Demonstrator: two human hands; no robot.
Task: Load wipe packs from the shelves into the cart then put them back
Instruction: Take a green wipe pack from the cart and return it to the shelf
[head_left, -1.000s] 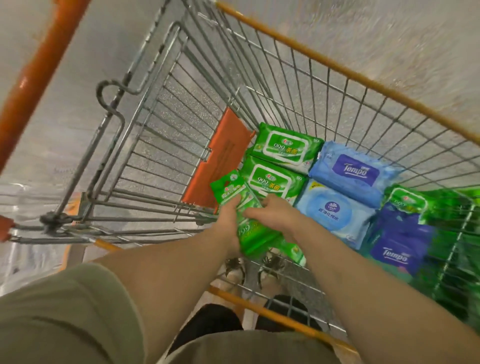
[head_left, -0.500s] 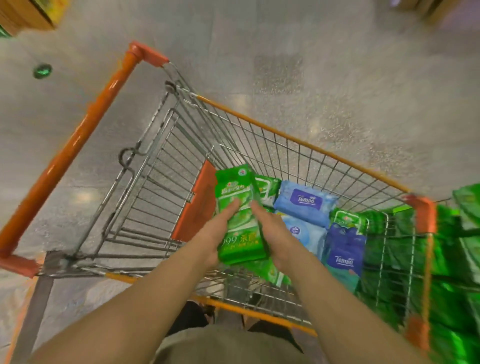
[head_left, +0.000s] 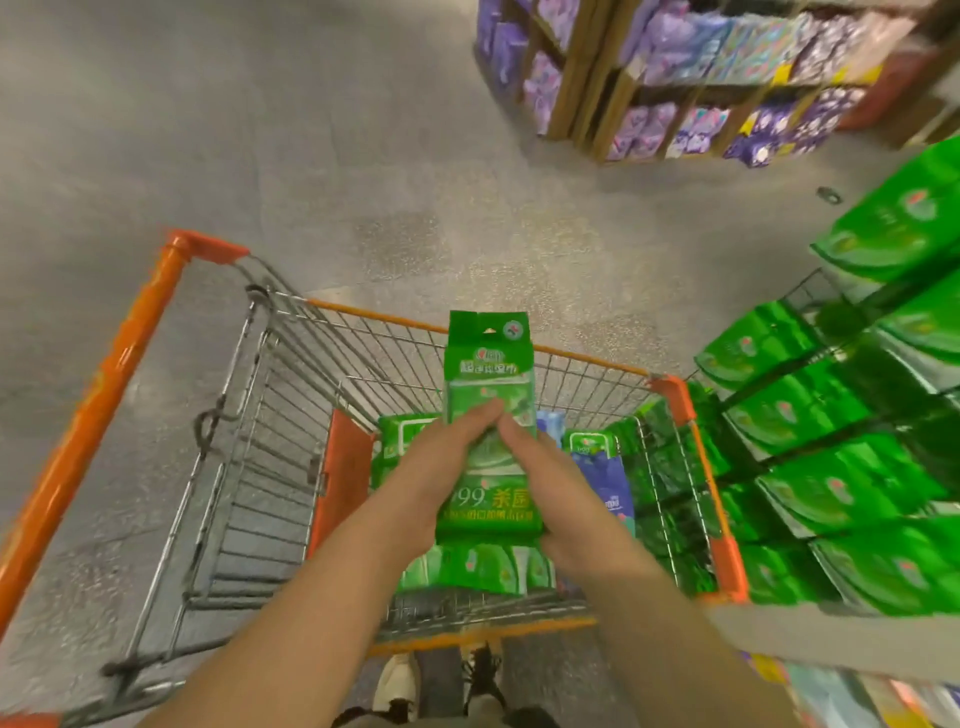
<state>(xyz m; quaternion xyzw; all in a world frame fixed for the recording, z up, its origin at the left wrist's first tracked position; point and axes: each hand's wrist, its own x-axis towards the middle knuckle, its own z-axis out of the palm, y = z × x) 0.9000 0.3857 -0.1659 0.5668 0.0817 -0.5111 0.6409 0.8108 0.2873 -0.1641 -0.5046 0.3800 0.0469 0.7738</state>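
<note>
In the middle of the frame, a green wipe pack (head_left: 488, 441) is held above the cart (head_left: 675, 395), long way up, gripped by the left hand (head_left: 441, 467) and right hand (head_left: 545, 483) together. The green shelves (head_left: 857, 467) are seen at the right, nearer the right hand.

A wire cart (head_left: 291, 431) with orange trim stands on the grey floor (head_left: 260, 156) at lower centre, green wipe packs (head_left: 400, 441) in its basket, beside shelves (head_left: 841, 467) of green packs at right.
</note>
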